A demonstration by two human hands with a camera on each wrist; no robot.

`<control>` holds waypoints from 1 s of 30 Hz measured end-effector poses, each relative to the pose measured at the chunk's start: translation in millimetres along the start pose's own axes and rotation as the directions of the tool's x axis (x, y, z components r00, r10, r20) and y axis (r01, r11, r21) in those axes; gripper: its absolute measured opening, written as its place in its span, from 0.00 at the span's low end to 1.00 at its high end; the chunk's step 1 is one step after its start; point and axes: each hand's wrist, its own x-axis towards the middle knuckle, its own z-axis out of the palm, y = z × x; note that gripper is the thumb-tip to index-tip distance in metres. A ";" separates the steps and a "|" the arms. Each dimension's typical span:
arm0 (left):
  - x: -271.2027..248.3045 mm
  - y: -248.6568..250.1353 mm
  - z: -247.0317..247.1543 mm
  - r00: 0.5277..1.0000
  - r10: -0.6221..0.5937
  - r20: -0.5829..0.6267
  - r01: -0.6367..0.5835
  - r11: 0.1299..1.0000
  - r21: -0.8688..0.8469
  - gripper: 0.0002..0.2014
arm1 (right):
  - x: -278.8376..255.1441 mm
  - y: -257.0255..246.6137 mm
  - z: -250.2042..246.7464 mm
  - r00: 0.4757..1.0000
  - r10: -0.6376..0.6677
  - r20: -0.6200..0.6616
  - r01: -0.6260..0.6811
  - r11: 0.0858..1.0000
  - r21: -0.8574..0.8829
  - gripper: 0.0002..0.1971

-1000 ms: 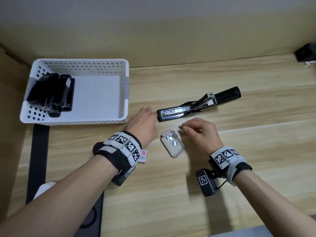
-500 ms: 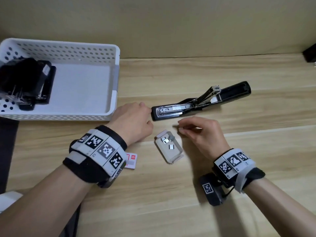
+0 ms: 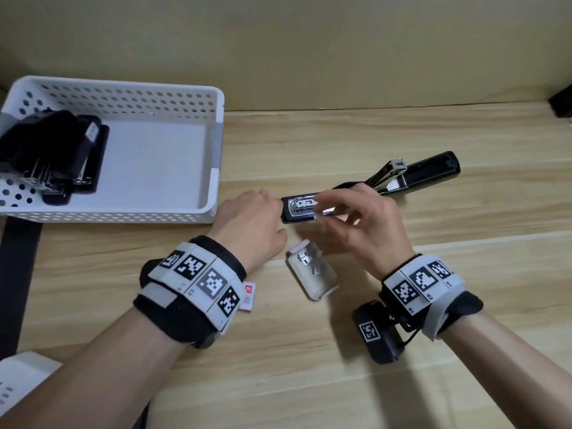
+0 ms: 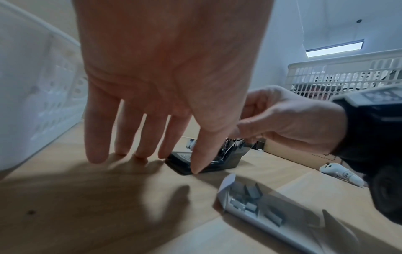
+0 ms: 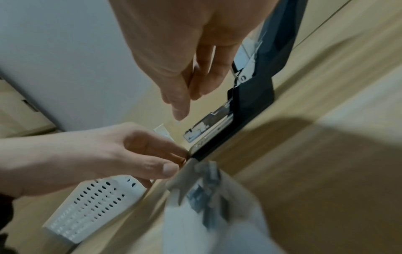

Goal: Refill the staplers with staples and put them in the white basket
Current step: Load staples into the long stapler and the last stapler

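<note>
We had one black stapler point(image 3: 368, 193) left on the wooden table point(image 3: 371, 366), lying flat with its top arm swung fully back and the metal staple channel exposed. Our left hand point(image 3: 250, 224) rested on the table with straight, relaxed fingers, its fingertips point(image 4: 196, 169) touching the stapler's front end to steady it, gripping nothing. Our right hand point(image 3: 359, 224) hovered over the channel with thumb and forefinger drawn together as if pinching a strip of staples, but the blur meant we could not tell whether anything was actually held. Just near us lay the open staple box point(image 3: 312, 274), with a few loose strips inside.

In the white basket point(image 3: 213, 168), to the left, at least two black staplers point(image 3: 52, 156) already lay piled at the far end, so we judged that part done. What remained, as far as we could see, was loading this stapler, closing its arm and setting it in the basket.
</note>
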 end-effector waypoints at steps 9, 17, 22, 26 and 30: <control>9.1 4.9 4.4 0.977 -0.093 -0.194 0.026 0.947 -0.320 0.11 | 24.8 -3.2 15.4 0.997 0.077 -0.008 -0.077 0.997 -0.017 0.15; 17.8 3.3 10.8 0.955 -0.157 -0.252 0.026 0.888 -0.459 0.05 | 23.7 3.4 16.0 0.993 0.116 -0.017 -0.117 0.993 -0.006 0.14; 19.3 2.5 12.7 0.955 -0.172 -0.242 0.041 0.883 -0.467 0.06 | 27.2 2.0 16.6 0.992 0.124 0.003 -0.124 0.992 -0.025 0.14; 22.7 3.9 12.9 0.955 -0.167 -0.247 0.040 0.892 -0.451 0.07 | 33.1 3.7 13.0 0.992 0.124 0.032 -0.124 0.992 -0.021 0.14; 25.4 4.5 13.2 0.957 -0.172 -0.235 0.048 0.889 -0.455 0.08 | 31.6 4.4 11.3 0.993 0.094 0.077 -0.092 0.995 -0.030 0.15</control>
